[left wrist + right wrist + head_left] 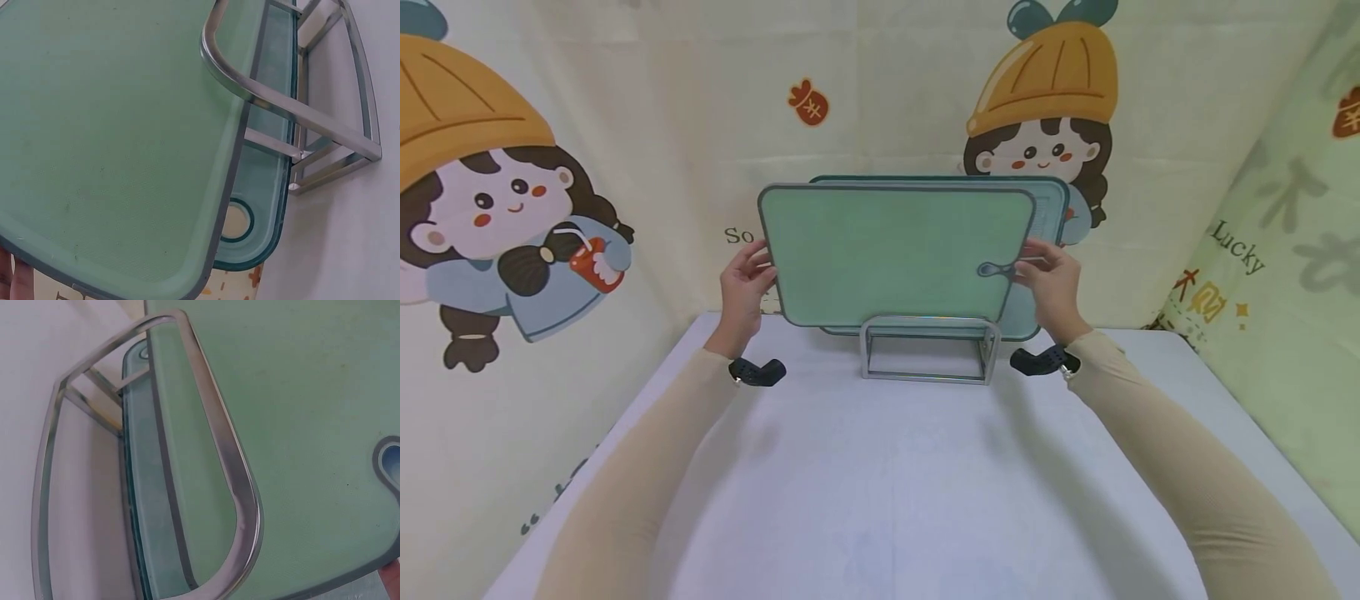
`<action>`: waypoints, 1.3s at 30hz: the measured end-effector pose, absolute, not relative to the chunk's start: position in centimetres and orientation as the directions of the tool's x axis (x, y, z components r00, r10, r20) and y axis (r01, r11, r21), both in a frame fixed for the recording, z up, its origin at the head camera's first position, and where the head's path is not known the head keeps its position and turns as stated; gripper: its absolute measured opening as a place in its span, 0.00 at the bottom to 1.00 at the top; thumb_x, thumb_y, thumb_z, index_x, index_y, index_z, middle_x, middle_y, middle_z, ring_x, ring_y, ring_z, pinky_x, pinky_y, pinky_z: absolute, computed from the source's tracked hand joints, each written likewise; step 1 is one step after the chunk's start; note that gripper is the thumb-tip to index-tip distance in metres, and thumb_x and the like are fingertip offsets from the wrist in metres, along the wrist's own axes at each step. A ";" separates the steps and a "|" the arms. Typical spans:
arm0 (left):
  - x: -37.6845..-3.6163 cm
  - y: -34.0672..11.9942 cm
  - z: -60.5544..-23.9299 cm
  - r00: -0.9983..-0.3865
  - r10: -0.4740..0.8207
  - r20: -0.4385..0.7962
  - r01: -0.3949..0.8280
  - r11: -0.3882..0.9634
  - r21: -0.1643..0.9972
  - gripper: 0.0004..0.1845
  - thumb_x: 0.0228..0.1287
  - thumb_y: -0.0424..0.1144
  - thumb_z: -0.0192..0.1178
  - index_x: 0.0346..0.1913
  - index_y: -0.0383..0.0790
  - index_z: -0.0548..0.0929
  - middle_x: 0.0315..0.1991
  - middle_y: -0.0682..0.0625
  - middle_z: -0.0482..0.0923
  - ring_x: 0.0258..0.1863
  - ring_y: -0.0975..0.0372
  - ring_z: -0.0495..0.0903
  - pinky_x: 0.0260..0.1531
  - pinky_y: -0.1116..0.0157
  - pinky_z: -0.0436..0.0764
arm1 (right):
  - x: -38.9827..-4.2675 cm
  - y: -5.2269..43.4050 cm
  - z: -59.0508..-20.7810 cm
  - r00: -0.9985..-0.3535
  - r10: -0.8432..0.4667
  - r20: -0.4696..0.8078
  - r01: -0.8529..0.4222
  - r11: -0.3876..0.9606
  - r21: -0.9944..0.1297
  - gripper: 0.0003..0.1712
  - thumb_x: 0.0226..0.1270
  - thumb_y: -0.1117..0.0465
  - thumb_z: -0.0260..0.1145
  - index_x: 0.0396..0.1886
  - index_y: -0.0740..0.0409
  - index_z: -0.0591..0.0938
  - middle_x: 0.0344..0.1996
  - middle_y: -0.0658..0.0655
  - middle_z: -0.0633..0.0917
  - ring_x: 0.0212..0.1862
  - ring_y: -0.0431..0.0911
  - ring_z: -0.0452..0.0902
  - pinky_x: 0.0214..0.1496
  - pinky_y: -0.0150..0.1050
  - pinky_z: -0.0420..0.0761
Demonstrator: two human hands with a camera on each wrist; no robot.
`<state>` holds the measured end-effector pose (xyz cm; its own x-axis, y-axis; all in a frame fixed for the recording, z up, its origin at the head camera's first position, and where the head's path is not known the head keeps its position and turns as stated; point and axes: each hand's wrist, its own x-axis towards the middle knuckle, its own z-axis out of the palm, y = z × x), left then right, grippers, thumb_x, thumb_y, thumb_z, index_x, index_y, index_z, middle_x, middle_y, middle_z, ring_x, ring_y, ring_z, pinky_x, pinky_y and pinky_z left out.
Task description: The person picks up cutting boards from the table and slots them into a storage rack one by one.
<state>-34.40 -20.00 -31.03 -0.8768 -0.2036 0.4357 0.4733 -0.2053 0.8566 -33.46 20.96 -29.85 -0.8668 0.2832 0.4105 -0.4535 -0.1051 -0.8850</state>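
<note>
A light green cutting board [880, 258] with a grey rim stands on its long side, its lower edge behind the front bar of a metal rack [925, 379]. My left hand [745, 296] grips its left edge. My right hand [1056, 287] pinches the right edge, beside a small teardrop hole [991, 269]. Behind it a larger blue-green cutting board [1049, 208] stands upright, mostly hidden. Both wrist views show the green board [125, 137] inside the rack's front loop [215, 419], a gap away from the rear board [265, 181]. Only fingertips [390, 581] of my right hand show there.
The rack stands near the back of a table with a white cover [887, 475]. Close behind it hangs a cream cloth [910, 75] printed with cartoon figures. More printed cloth [1300, 275] borders the right side, and cloth also borders the left.
</note>
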 end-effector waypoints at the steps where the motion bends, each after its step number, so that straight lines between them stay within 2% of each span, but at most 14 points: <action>1: -34.5 -19.9 -31.1 -0.879 -0.202 0.432 0.470 -0.206 0.858 0.20 0.62 0.24 0.55 0.55 0.44 0.79 0.39 0.54 0.79 0.38 0.64 0.78 0.40 0.75 0.82 | -33.5 21.1 -29.9 -0.865 0.285 0.413 -0.456 -0.103 -0.884 0.18 0.59 0.79 0.59 0.43 0.57 0.82 0.33 0.48 0.79 0.35 0.37 0.79 0.35 0.26 0.83; 6: -34.9 -19.3 -31.3 -0.885 -0.190 0.425 0.458 -0.191 0.868 0.21 0.62 0.24 0.56 0.56 0.43 0.78 0.39 0.54 0.79 0.38 0.65 0.77 0.40 0.76 0.82 | -33.5 21.7 -30.2 -0.857 0.289 0.426 -0.464 -0.076 -0.882 0.18 0.59 0.79 0.59 0.45 0.59 0.81 0.34 0.48 0.79 0.35 0.37 0.78 0.36 0.26 0.83; 12: -35.2 -18.6 -31.8 -0.879 -0.182 0.440 0.468 -0.161 0.869 0.22 0.61 0.23 0.57 0.57 0.42 0.78 0.38 0.56 0.80 0.37 0.66 0.78 0.34 0.76 0.79 | -33.4 22.4 -30.5 -0.865 0.304 0.398 -0.441 -0.087 -0.893 0.18 0.59 0.80 0.59 0.43 0.57 0.81 0.33 0.48 0.78 0.35 0.37 0.78 0.35 0.26 0.83; 19: -35.5 -18.0 -32.3 -0.887 -0.147 0.438 0.457 -0.148 0.877 0.22 0.63 0.25 0.56 0.59 0.42 0.76 0.41 0.55 0.78 0.41 0.64 0.77 0.42 0.76 0.81 | -33.4 23.3 -30.9 -0.868 0.319 0.380 -0.421 -0.066 -0.905 0.18 0.59 0.79 0.59 0.44 0.58 0.82 0.33 0.48 0.77 0.35 0.37 0.77 0.34 0.26 0.83; 24: -35.5 -17.7 -32.5 -0.899 -0.137 0.415 0.433 -0.151 0.888 0.22 0.63 0.25 0.55 0.60 0.42 0.75 0.41 0.55 0.78 0.40 0.65 0.77 0.42 0.76 0.81 | -33.5 23.7 -31.2 -0.862 0.323 0.391 -0.419 -0.020 -0.908 0.18 0.60 0.78 0.59 0.46 0.58 0.81 0.33 0.47 0.77 0.35 0.37 0.76 0.34 0.26 0.83; 28: -35.6 -17.5 -32.8 -0.908 -0.133 0.398 0.415 -0.142 0.899 0.23 0.63 0.25 0.55 0.61 0.42 0.74 0.42 0.56 0.78 0.41 0.66 0.76 0.42 0.77 0.81 | -33.5 23.9 -31.5 -0.858 0.325 0.397 -0.433 -0.042 -0.901 0.18 0.59 0.79 0.59 0.45 0.58 0.82 0.32 0.47 0.78 0.34 0.37 0.76 0.33 0.26 0.83; 39: -35.4 -16.7 -33.1 -0.934 -0.132 0.332 0.350 -0.157 0.923 0.24 0.63 0.24 0.55 0.61 0.41 0.74 0.41 0.57 0.77 0.42 0.65 0.77 0.43 0.76 0.81 | -33.5 24.4 -32.0 -0.855 0.344 0.388 -0.411 0.006 -0.912 0.18 0.59 0.79 0.60 0.47 0.60 0.81 0.31 0.47 0.78 0.33 0.37 0.77 0.33 0.25 0.83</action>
<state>-35.36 -16.71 -33.05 -0.9340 -0.1319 0.3320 0.3504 -0.1571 0.9233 -33.53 24.41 -32.03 -0.8552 0.3440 0.3876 -0.4109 0.0057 -0.9117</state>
